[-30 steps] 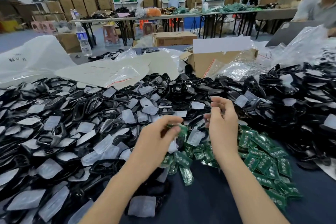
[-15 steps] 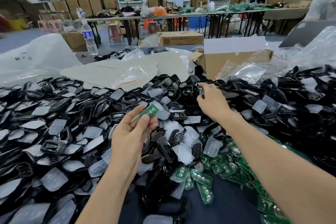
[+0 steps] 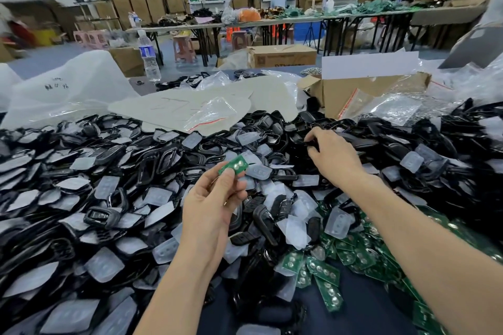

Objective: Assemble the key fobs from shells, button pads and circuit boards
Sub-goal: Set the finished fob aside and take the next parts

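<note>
Writing first: the white bag (image 3: 68, 90) at far left has dark handwritten marks, maybe digits, but I cannot read them for sure. The bottle (image 3: 148, 56) behind it has a blue label, and the box (image 3: 283, 56) on the floor has dark print on its side. Both are too blurred to read.

The left hand (image 3: 212, 204) is raised above the heap, approx. in the centre of the view. Its thumb and fingers (image 3: 227, 178) pinch one green board (image 3: 234, 165) at the lower end. The long axis of the board goes from lower left to upper right, tilted, w/ the free end pointing up and away from the person. The face w/ round silver contacts is turned to the camera.

The right hand (image 3: 333, 156) is further out, on the black shells (image 3: 152, 163). Its fingers are curled down among the dark pcs; I cannot tell if they grip one.

Clear pads (image 3: 104, 264) lie mixed w/ the shells all over the counter (image 3: 362, 318). More boards (image 3: 326, 272) lie in a loose heap under the right forearm, pointing in many directions. An open carton (image 3: 353, 92) stands behind the heap.
</note>
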`<state>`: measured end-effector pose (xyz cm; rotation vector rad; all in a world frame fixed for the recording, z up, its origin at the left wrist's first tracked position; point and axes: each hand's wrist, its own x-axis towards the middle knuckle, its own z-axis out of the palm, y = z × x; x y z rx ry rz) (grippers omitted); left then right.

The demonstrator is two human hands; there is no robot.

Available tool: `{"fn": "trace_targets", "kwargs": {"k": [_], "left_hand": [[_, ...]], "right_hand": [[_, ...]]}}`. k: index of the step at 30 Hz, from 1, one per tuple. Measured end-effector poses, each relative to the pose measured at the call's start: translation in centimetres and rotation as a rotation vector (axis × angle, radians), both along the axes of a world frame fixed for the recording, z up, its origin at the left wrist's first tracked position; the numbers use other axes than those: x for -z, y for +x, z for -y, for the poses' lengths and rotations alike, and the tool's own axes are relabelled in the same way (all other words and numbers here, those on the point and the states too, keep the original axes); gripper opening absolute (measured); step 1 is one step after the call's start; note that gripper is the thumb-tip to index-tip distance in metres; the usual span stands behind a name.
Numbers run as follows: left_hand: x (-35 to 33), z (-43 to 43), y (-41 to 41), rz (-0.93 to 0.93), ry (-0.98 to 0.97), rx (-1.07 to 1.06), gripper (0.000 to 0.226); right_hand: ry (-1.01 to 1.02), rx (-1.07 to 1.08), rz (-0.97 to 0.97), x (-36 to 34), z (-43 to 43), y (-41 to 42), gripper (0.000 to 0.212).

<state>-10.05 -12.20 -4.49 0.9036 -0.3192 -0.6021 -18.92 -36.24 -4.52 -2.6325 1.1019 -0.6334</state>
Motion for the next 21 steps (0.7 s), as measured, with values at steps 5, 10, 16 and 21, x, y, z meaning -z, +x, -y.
{"fn": "trace_targets", "kwargs": {"k": [5,10,16,21], "left_hand": [[0.0,0.2,-0.6,0.025,0.031,0.019,0.018],[-0.1,0.4,-1.5,0.115,0.035,0.083,0.019],[0.4,0.4,-2.6,0.293,0.121,0.122,0.021],[0.5,0.5,-2.8,0.383,0.178,0.114,0.018]], "right_hand": [[0.406,-0.023,0.495,-1.7,-4.3,-3.7,0.021],[1.085,-0.187,0.797,-1.2,-10.1,-6.5,0.02],[1.254,-0.326,0.842,0.7,-12.4,-6.4,0.027],[1.271,-0.342,0.877,1.1,-12.3,-6.3,0.027]]}}
